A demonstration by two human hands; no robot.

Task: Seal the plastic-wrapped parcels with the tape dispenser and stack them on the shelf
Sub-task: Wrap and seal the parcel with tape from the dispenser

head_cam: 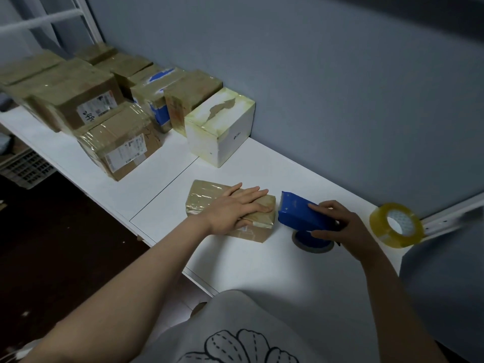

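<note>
Left hand (235,210) flat on the small wrapped parcel (204,197), fingers spread and straight, pressing it to the white counter (262,263). Right hand (340,226) just beside it, fingers curled round the blue tape dispenser (298,213), whose toothed end faces the parcel. Spare tape roll (396,225) right of that hand. Beyond the left hand: white box (222,132), then stacked parcels (78,100).
</note>
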